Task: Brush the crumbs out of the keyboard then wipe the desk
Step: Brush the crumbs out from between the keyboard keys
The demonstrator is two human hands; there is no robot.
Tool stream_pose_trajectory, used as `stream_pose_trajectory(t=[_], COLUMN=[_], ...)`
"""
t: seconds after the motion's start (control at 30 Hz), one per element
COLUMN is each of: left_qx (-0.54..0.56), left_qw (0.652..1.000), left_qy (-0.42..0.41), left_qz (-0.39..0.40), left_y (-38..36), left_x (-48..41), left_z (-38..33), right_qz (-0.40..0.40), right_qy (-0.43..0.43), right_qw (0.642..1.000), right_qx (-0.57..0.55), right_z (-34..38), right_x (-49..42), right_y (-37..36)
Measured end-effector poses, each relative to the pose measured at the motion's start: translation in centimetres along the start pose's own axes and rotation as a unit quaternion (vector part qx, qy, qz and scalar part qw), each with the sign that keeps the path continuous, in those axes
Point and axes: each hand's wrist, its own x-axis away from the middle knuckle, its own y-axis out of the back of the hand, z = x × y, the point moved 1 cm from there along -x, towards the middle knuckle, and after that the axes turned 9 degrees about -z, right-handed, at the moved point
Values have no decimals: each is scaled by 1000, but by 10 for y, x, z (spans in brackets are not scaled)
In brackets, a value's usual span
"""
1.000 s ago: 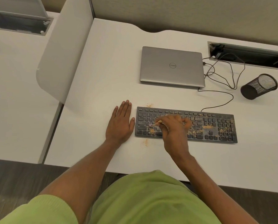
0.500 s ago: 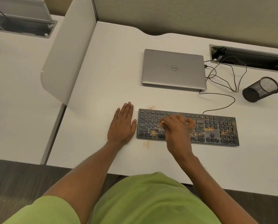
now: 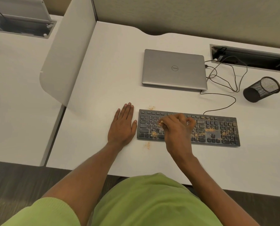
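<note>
Fingers (image 3: 128,111) of my left hand (image 3: 122,128) lie flat at keyboard's (image 3: 217,128) 9 o'clock as stop; right hand (image 3: 178,132) pinches brush (image 3: 160,122).

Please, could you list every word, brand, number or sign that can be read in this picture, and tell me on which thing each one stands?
"DELL": round logo on the lid of the closed laptop, seen upside down from this view.
Keyboard: white marks on the keys, too small and blurred to read.
Pen cup and desk: no text visible.
</note>
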Motion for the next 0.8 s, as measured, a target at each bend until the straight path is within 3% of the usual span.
stream_pose_trajectory(t=[0.17,0.37,0.57,0.8], left_qx=[-7,-4,-7,-10], left_qw=[1000,1000,1000,1000], left_qy=[1,-2,0,-2], left_qz=[7,6,5,4], left_y=[-1,-1,0,-1], left_x=[1,0,0,0], left_z=[1,1,0,1], right_qz=[12,-4,-73,-41], right_qy=[8,-7,-67,-83], right_qw=[995,1000,992,993], right_qx=[-95,-4,-77,-69], right_z=[10,-2,11,9], right_x=[-2,4,11,24], right_y=[-3,-4,-3,-11])
